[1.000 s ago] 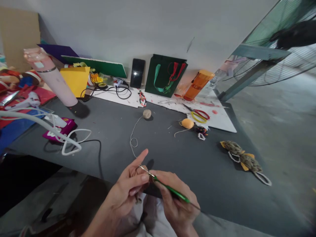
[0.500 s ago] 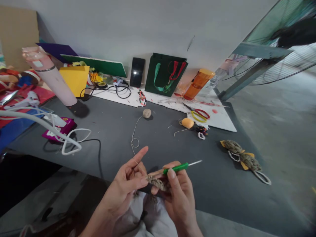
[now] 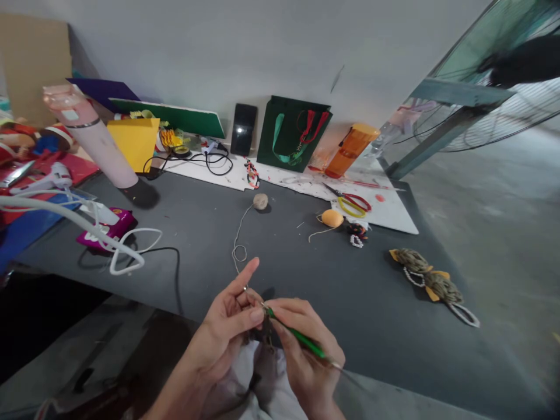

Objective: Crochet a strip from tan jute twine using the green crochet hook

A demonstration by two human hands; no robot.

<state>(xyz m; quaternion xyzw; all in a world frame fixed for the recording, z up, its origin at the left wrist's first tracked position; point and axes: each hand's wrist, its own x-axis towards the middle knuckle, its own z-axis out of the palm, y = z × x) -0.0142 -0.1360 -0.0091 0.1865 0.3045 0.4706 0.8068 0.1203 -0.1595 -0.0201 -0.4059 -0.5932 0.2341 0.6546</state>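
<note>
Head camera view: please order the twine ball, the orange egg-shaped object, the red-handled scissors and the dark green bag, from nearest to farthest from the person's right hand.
Right hand:
1. Twine ball and orange egg-shaped object, too close to call: ball left, object right, both on the dark table.
2. Red-handled scissors, on the white board.
3. Dark green bag, against the wall.

Head-worn view, forward and down (over left hand (image 3: 223, 332), right hand (image 3: 308, 350))

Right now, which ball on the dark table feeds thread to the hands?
The beige twine ball: its strand runs down to the left hand; the orange ball doesn't.
</note>
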